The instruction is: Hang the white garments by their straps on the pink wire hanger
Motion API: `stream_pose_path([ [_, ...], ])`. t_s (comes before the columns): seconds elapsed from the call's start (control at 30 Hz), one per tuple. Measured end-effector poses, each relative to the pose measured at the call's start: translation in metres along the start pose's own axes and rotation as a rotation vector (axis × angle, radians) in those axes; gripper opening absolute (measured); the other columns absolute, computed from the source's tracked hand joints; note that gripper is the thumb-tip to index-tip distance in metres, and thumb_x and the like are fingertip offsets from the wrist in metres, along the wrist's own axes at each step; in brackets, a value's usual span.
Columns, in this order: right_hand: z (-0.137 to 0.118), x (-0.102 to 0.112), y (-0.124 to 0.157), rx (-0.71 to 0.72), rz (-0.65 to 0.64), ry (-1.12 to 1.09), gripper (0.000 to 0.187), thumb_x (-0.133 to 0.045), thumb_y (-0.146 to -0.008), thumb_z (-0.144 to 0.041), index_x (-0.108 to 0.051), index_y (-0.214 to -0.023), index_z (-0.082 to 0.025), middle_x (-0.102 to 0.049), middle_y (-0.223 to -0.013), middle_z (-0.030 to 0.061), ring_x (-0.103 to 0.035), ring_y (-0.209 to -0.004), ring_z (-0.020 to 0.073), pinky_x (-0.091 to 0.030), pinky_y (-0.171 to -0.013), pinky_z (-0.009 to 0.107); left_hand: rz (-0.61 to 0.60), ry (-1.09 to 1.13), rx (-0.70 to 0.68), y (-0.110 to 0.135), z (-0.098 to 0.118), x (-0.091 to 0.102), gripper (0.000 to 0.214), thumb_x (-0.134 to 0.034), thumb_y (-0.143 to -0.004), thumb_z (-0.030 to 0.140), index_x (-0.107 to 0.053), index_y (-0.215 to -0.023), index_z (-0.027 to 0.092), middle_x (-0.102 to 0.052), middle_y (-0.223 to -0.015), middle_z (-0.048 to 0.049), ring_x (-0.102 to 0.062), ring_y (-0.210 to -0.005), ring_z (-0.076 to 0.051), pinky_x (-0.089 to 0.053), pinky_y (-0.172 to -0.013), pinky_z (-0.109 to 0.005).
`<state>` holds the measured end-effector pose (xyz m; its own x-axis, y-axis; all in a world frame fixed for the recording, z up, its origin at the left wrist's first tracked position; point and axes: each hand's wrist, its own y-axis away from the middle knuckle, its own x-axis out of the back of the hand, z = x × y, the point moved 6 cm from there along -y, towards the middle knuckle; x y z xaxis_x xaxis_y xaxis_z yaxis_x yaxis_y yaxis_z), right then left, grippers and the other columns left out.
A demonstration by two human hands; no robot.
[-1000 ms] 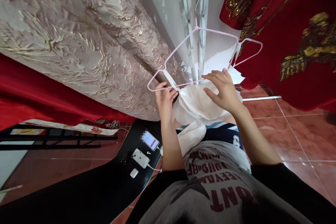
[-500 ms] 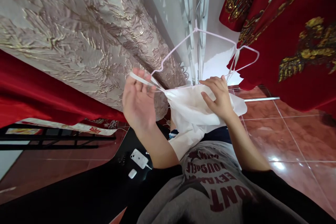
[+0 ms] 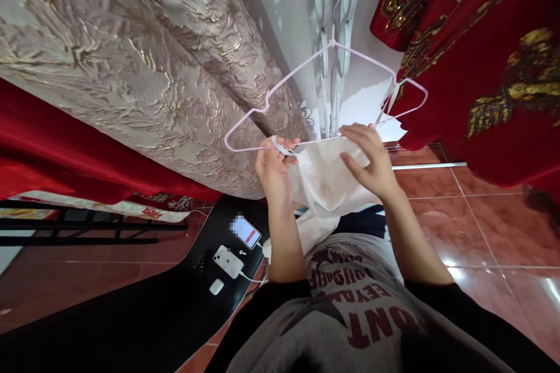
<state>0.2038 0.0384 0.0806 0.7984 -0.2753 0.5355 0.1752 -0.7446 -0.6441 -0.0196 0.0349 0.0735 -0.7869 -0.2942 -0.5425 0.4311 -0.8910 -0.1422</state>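
Observation:
A pale pink clothes hanger (image 3: pixel 301 69) stands upright in front of me, its lower bar level with my hands. White fabric with thin straps (image 3: pixel 326 183) hangs below that bar, across my lap. My left hand (image 3: pixel 275 166) is at the bar's left part, fingers curled, with a white strap (image 3: pixel 282 145) looped over them. My right hand (image 3: pixel 370 160) grips the bar's right part together with the fabric's top edge; its thumb stands apart and some fingertips are hidden. Another strap (image 3: pixel 391 96) hangs at the hanger's right shoulder notch.
Beige embossed cloth (image 3: pixel 166 76) hangs close on the left, red gold-trimmed garments (image 3: pixel 490 64) on the right. White metal uprights (image 3: pixel 326 70) stand behind the hanger. A black bench (image 3: pixel 175 309) at lower left bears a lit phone (image 3: pixel 247 232), a white phone (image 3: pixel 228 261) and a small white case (image 3: pixel 216 287).
My left hand has moved right and inward to the lower bar, bringing the strap inside the hanger's left end. That end now shows free. My right hand has barely moved.

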Motion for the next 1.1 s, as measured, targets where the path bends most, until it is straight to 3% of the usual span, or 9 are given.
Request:
stream_pose_path([
  [0.13,0.038,0.044,-0.008,-0.133,0.320,-0.022,0.047,-0.060,-0.098,-0.036,-0.056,-0.145,-0.030,-0.064,-0.139,0.0123,-0.065,-0.128,0.0286,-0.058,-0.105,0.055,-0.008,-0.044,-0.004,-0.004,0.001,-0.002,0.041,-0.078,-0.089,0.058,-0.061,-0.083,0.021,-0.064,-0.074,-0.0011,-0.078,-0.085,-0.018,-0.047,-0.053,-0.018],
  [0.3,0.050,0.060,-0.033,-0.291,0.141,-0.051,0.019,-0.063,-0.091,-0.027,-0.076,-0.103,-0.021,-0.076,-0.105,0.0078,-0.072,-0.093,0.0202,-0.061,-0.081,0.038,0.034,-0.076,-0.031,-0.007,0.001,0.002,0.044,-0.073,-0.092,0.061,-0.056,-0.082,0.021,-0.059,-0.072,0.0005,-0.076,-0.082,-0.016,-0.047,-0.054,-0.018],
  [0.37,0.039,0.061,-0.043,-0.270,0.111,-0.107,0.021,-0.058,-0.091,-0.023,-0.078,-0.092,-0.020,-0.078,-0.095,0.0063,-0.072,-0.086,0.0192,-0.061,-0.078,0.038,0.039,-0.063,-0.060,-0.008,0.000,0.001,0.045,-0.074,-0.091,0.062,-0.055,-0.083,0.021,-0.059,-0.072,0.0012,-0.076,-0.081,-0.016,-0.047,-0.054,-0.018],
  [0.47,0.024,0.064,-0.057,-0.157,0.189,-0.198,0.025,-0.056,-0.094,-0.023,-0.081,-0.094,-0.023,-0.079,-0.093,0.0044,-0.073,-0.084,0.0200,-0.062,-0.078,0.043,0.061,-0.072,-0.068,-0.010,-0.003,0.000,0.045,-0.072,-0.093,0.062,-0.054,-0.083,0.022,-0.058,-0.071,0.0016,-0.075,-0.079,-0.015,-0.047,-0.055,-0.018],
  [0.6,0.038,0.077,-0.066,-0.084,0.488,-0.270,0.021,-0.069,-0.096,-0.035,-0.079,-0.113,-0.031,-0.080,-0.107,0.0055,-0.076,-0.097,0.0259,-0.062,-0.095,0.057,0.091,-0.075,-0.046,-0.010,-0.006,-0.002,0.047,-0.072,-0.092,0.063,-0.052,-0.082,0.022,-0.056,-0.068,0.0023,-0.075,-0.076,-0.016,-0.045,-0.053,-0.018],
  [0.73,0.073,0.098,-0.053,-0.134,0.854,-0.242,0.039,-0.061,-0.100,-0.046,-0.071,-0.131,-0.024,-0.076,-0.124,0.0108,-0.075,-0.115,0.0296,-0.058,-0.107,0.061,0.067,-0.027,-0.022,-0.009,-0.008,-0.002,0.048,-0.077,-0.088,0.062,-0.053,-0.082,0.022,-0.056,-0.068,0.0023,-0.074,-0.075,-0.017,-0.044,-0.052,-0.019],
  [0.87,0.071,0.106,-0.023,-0.092,1.030,-0.257,0.027,-0.066,-0.097,-0.039,-0.079,-0.115,-0.022,-0.078,-0.106,0.0069,-0.077,-0.104,0.0284,-0.060,-0.101,0.059,0.039,-0.012,0.001,-0.009,-0.005,0.000,0.046,-0.080,-0.086,0.060,-0.054,-0.081,0.022,-0.055,-0.069,0.0021,-0.073,-0.075,-0.016,-0.044,-0.054,-0.020],
  [0.97,0.041,0.100,-0.008,-0.001,0.940,-0.191,0.015,-0.071,-0.095,-0.038,-0.083,-0.101,-0.029,-0.076,-0.088,0.0007,-0.077,-0.090,0.0253,-0.061,-0.096,0.056,0.047,-0.033,0.039,-0.010,-0.003,0.002,0.046,-0.079,-0.087,0.059,-0.055,-0.081,0.022,-0.054,-0.069,0.0021,-0.072,-0.074,-0.015,-0.043,-0.055,-0.020],
  [1.1,0.028,0.084,-0.012,0.035,0.566,-0.196,0.018,-0.079,-0.089,-0.038,-0.084,-0.106,-0.035,-0.081,-0.099,0.0021,-0.078,-0.107,0.0303,-0.060,-0.102,0.058,0.065,-0.056,0.031,-0.010,-0.001,0.003,0.046,-0.078,-0.088,0.061,-0.054,-0.083,0.021,-0.054,-0.069,0.0024,-0.072,-0.075,-0.016,-0.042,-0.056,-0.020],
])
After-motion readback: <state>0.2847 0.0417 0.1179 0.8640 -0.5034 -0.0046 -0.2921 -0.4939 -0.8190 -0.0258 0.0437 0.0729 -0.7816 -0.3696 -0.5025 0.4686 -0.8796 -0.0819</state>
